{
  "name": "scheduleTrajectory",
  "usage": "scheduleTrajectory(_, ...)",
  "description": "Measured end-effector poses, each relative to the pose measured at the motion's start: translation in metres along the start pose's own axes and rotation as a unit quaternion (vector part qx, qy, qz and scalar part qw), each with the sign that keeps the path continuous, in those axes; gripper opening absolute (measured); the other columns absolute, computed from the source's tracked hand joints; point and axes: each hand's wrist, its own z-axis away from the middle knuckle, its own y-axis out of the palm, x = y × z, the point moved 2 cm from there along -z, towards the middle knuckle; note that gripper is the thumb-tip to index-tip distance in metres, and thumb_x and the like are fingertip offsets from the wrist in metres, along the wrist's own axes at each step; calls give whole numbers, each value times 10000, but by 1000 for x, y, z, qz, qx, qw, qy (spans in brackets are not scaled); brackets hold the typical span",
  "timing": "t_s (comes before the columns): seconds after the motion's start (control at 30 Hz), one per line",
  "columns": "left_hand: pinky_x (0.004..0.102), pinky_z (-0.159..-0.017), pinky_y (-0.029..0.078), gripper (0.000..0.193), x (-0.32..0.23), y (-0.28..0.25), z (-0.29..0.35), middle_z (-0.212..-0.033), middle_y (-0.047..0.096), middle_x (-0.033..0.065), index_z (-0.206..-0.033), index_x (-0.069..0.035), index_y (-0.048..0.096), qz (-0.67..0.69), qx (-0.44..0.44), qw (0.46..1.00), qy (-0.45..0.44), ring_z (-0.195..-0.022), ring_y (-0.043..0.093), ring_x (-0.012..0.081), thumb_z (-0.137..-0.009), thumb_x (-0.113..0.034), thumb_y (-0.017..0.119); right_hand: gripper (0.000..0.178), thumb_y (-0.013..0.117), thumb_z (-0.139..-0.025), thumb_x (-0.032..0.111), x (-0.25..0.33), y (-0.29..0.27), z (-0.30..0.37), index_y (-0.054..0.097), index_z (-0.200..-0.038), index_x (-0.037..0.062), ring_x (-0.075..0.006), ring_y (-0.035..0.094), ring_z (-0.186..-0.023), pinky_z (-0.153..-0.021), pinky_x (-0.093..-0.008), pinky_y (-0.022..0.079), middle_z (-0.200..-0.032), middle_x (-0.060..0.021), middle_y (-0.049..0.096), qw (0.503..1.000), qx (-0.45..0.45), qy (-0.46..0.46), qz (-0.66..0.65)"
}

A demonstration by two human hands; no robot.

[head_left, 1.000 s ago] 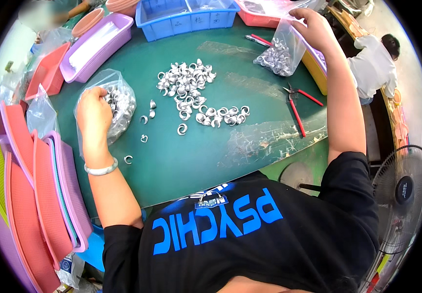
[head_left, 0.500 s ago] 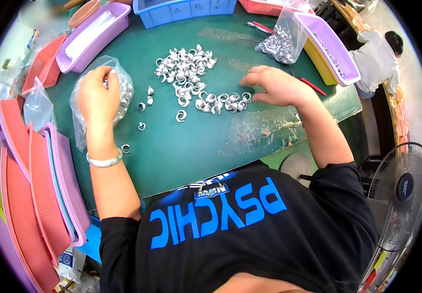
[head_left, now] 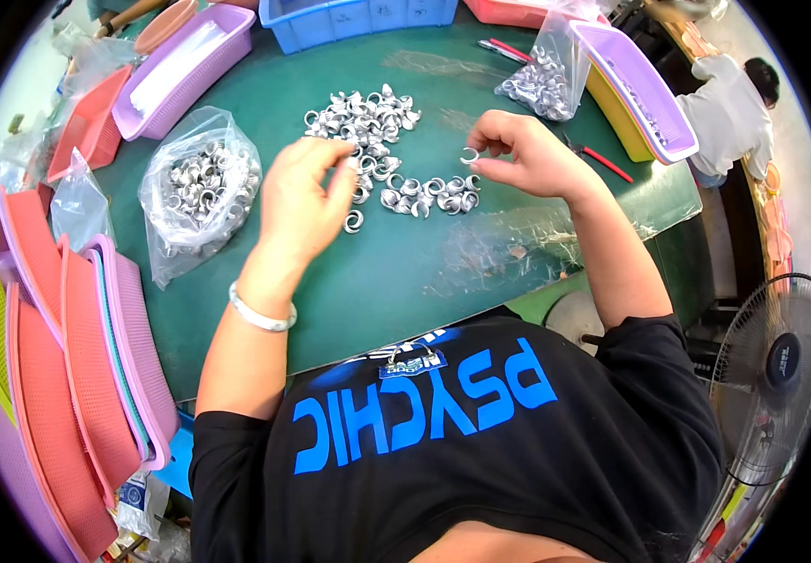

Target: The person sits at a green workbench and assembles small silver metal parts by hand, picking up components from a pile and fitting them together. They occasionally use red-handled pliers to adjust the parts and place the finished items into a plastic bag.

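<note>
My right hand (head_left: 529,158) pinches a silver-coloured open ring (head_left: 470,156) between thumb and fingertips, just above a small cluster of rings (head_left: 429,197). Over the near left edge of the larger ring pile (head_left: 368,117) is my left hand (head_left: 304,199), its thumb and fingers drawn together; what they grip is too small to make out. One loose ring (head_left: 353,221) lies at the pile's near side. Left of that hand, an open clear plastic bag (head_left: 159,220) holds many more rings. The left hand and wrist hide part of the table.
A second bag of rings (head_left: 541,84) stands at the back right by a purple basket (head_left: 673,141). Red-handled pliers (head_left: 607,164) lie near it. A blue bin (head_left: 358,23) is at the back. Stacked baskets (head_left: 77,375) crowd the left side; a fan (head_left: 766,375) stands right.
My left hand has moved right, from the open bag to the ring pile. My right hand has risen slightly and now holds a ring in its fingertips.
</note>
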Motion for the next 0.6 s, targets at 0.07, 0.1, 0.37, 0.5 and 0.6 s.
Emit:
scheduleTrajectory(0.07,249,-603,462,239,-12,5,3,-816,589,74,-987,-33,602,69,33,997,-10,-690,561,162,-749,-33,608,169,653,-743,109,11,9,-10,560,-836,4,-93,504,-643,-578,-236,421,-714,-22,553,994,17,19,-110)
scheduleTrajectory(0.1,246,-599,459,286,-19,7,4,-825,583,71,-1021,-40,590,101,33,994,-12,-691,556,161,-737,-23,618,167,655,-751,119,17,16,-16,565,-831,3,-90,516,-631,-567,-240,426,-699,-20,569,985,28,28,-167)
scheduleTrajectory(0.37,287,-634,473,207,-10,1,2,-765,620,72,-941,-20,618,150,-59,987,14,-683,590,194,-736,9,612,188,603,-833,198,44,53,-53,574,-844,12,-34,465,-666,-612,-185,397,-744,23,549,935,79,69,-340)
scheduleTrajectory(0.5,208,-571,441,165,2,8,7,-764,620,34,-962,10,620,443,-22,857,-262,-658,549,72,-831,-82,581,156,613,-822,151,45,58,-57,565,-875,13,-46,491,-717,-660,-195,416,-784,12,554,925,28,67,-374)
scheduleTrajectory(0.6,204,-547,431,179,5,14,8,-746,613,36,-949,14,625,547,-12,770,-329,-613,526,80,-851,-122,559,177,623,-793,68,38,65,-53,562,-947,8,-37,508,-679,-623,-180,421,-772,5,578,939,-53,-24,-338)
